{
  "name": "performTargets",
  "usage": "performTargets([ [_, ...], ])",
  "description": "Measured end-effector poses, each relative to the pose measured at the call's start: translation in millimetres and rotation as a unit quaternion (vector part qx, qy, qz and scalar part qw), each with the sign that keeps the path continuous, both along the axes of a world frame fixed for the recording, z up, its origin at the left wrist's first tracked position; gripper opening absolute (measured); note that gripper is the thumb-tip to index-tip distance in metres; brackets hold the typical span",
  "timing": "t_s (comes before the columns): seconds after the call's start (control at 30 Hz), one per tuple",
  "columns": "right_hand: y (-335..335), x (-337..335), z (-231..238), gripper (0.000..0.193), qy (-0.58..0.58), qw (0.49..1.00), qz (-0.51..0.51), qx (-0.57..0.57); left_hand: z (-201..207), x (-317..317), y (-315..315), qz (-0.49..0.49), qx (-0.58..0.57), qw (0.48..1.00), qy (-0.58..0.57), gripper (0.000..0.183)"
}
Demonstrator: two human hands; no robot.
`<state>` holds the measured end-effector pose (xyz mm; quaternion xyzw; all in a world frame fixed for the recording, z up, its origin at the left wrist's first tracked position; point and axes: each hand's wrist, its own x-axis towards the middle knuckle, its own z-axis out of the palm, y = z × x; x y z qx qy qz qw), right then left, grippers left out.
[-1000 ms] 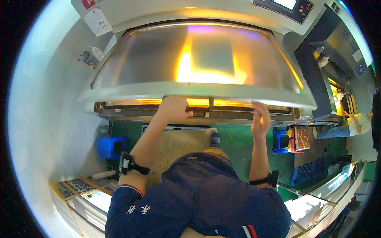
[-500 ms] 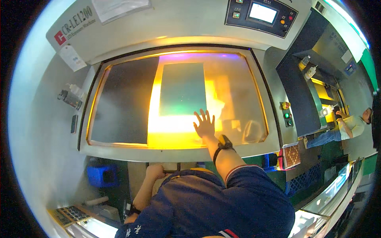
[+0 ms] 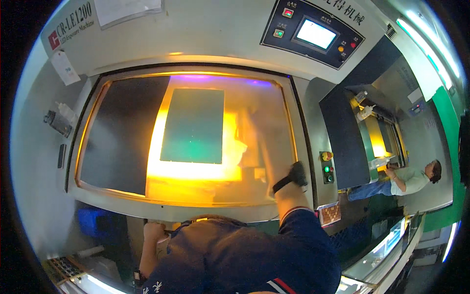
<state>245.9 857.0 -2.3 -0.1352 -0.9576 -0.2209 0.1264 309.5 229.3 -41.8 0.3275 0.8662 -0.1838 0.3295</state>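
Note:
Below the front edge of the machine, my left hand point(image 3: 155, 231) is closed round a dark handle point(image 3: 169, 232), which my body partly covers. My right arm reaches over the right side of the glowing, film-covered bed point(image 3: 196, 196), with a dark band on the wrist. At its end my right hand point(image 3: 260, 128) is smeared by motion, so its fingers cannot be made out. A green rectangular panel point(image 3: 193, 130) lies under the clear film, left of that hand, lit yellow round its edges. Farther left under the film is a dark sheet point(image 3: 125, 134).
A control panel with a lit screen point(image 3: 316, 34) is on the machine's upper front. Push buttons point(image 3: 327, 167) sit right of the bed. Bottles point(image 3: 58, 123) and a dark slim object point(image 3: 61, 156) lie at left. Another person point(image 3: 409, 180) works at a second machine.
My right hand has left the spot by the panel's near right corner and moved right and farther up the film. My left hand stays at the handle. The whole view has shifted.

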Motion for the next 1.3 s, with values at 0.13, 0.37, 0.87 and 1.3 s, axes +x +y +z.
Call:
performTargets([
  [0.13,64.3,-7.7,217.0,0.053,0.41,0.901,0.003,-0.143,0.4,2.8,-0.3,0.007,0.005,1.0,-0.009,0.027],
  [0.37,129.6,-28.3,268.9,0.049,0.335,0.938,-0.081,-0.039,-8.0,8.4,-3.5,0.011,0.067,0.997,0.032,0.022],
  [0.87,146.8,-44.1,267.3,0.046,0.338,0.938,-0.083,-0.004,-43.3,85.4,-71.3,0.322,0.365,0.802,0.347,0.058],
  [1.3,162.2,-68.6,268.4,0.037,0.462,0.868,-0.098,-0.155,-130.7,74.2,-159.5,0.488,0.266,0.822,0.126,0.068],
])
